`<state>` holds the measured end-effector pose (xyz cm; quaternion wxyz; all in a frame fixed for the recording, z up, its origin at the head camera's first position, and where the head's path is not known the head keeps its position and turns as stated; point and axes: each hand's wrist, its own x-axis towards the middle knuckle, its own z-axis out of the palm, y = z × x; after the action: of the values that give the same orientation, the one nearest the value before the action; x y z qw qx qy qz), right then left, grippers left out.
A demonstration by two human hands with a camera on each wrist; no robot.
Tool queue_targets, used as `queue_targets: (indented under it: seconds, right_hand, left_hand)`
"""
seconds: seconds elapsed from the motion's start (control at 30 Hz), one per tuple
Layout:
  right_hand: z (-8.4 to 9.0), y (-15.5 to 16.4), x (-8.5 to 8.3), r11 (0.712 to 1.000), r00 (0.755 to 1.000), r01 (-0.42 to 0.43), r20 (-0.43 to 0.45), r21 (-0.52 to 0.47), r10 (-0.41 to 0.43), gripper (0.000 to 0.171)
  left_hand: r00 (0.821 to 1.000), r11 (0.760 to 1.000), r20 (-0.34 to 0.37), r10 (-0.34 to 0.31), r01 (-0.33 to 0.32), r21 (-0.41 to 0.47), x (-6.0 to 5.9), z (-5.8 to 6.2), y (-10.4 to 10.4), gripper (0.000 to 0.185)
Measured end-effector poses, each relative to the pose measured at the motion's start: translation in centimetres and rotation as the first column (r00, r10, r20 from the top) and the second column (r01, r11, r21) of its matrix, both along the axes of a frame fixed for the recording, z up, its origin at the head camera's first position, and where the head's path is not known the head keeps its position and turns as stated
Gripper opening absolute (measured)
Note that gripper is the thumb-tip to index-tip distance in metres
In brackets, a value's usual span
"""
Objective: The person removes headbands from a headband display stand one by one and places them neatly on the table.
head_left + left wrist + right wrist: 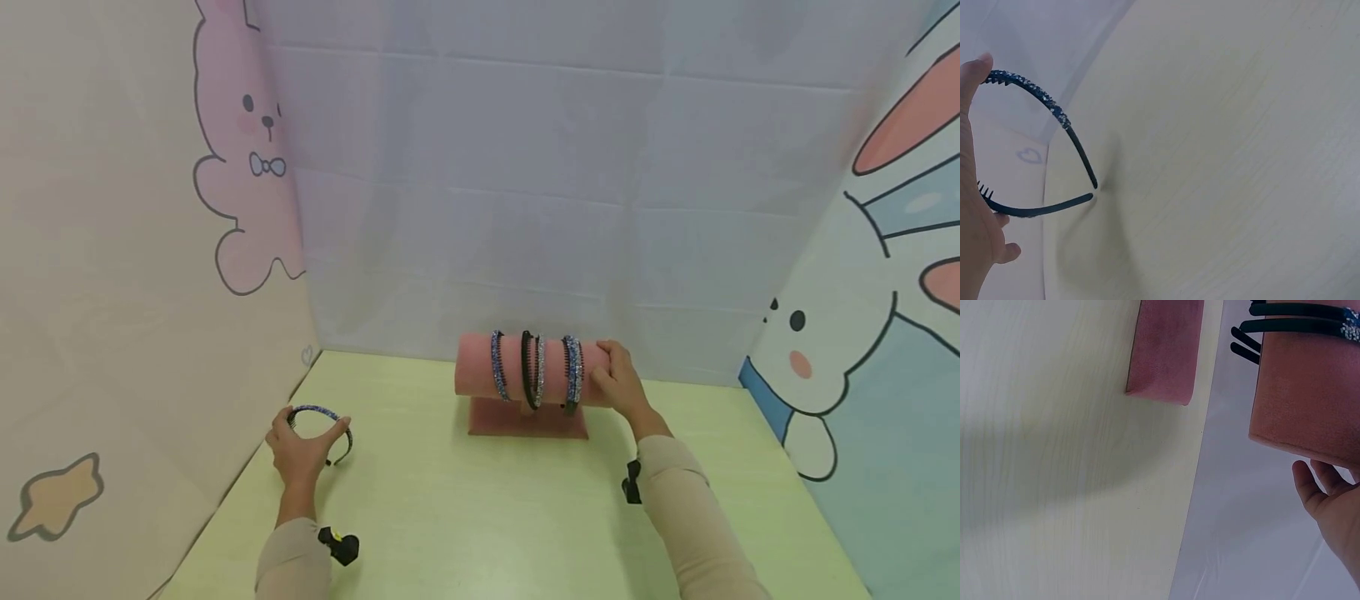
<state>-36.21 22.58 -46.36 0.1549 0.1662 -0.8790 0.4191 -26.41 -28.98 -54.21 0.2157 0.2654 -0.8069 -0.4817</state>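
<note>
A thin black headband (322, 421) — blue sparkly beads along its top, small teeth inside — sits at the desk's (480, 517) near left, its open ends pointing right.

A pink velvet roll stand (525, 379) at the far middle carries three more.

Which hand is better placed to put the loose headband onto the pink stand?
The left hand: it already grips the loose headband. The right hand rests on the pink stand, probably steadying it.

— What can you not see well from above?

— My left hand (302, 450) covers the middle of the headband (324, 423), and my right hand (619, 382) hides the end of the pink roll (517, 367).

— And near the wrists?

— My right fingers (1317, 487) are cut by the frame edge. The roll's base (1165, 350) is also cut at the top.
</note>
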Motion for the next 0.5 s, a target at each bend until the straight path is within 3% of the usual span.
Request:
queue_targets:
  seconds: [0.23, 0.5]
  right_hand:
    - [-0.2, 0.0, 0.0, 1.000, 1.000, 0.009, -0.002, -0.001, -0.009, 0.051]
    - [-0.2, 0.0, -0.3, 1.000, 1.000, 0.008, -0.017, -0.008, -0.008, 0.051]
  left_hand:
    - [0.997, 0.999, -0.062, 0.044, -0.045, -0.015, 0.1, -0.4, 0.0, 0.113]
    - [0.996, 0.992, 0.022, 0.088, -0.086, -0.090, -0.4, -1.3, 0.1, 0.116]
